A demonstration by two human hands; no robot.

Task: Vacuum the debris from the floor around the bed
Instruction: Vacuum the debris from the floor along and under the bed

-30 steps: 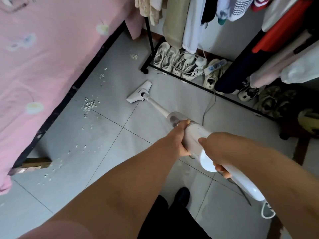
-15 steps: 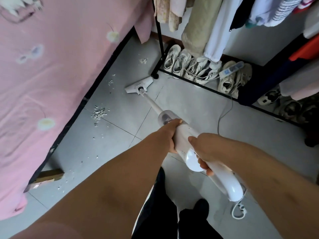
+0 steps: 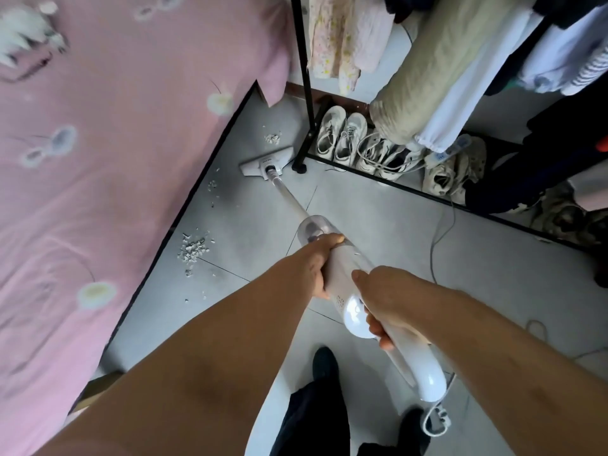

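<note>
Two hands on our white stick vacuum (image 3: 342, 269) here: left hand (image 3: 316, 261) wrapped round the body just behind the clear dust cup (image 3: 312, 227), right hand (image 3: 385, 297) clenched on the rear handle. Its floor head (image 3: 267, 161) sits flat on the grey tiled floor (image 3: 362, 212) beside the pink bed (image 3: 98, 159), right next to the clothes rack foot (image 3: 298, 167). Pale crumbly debris (image 3: 194, 248) lies in piles along the bed edge, one just ahead of the head. We can't tell what's in the cup, and the head's small marking is too tiny to read.
</note>
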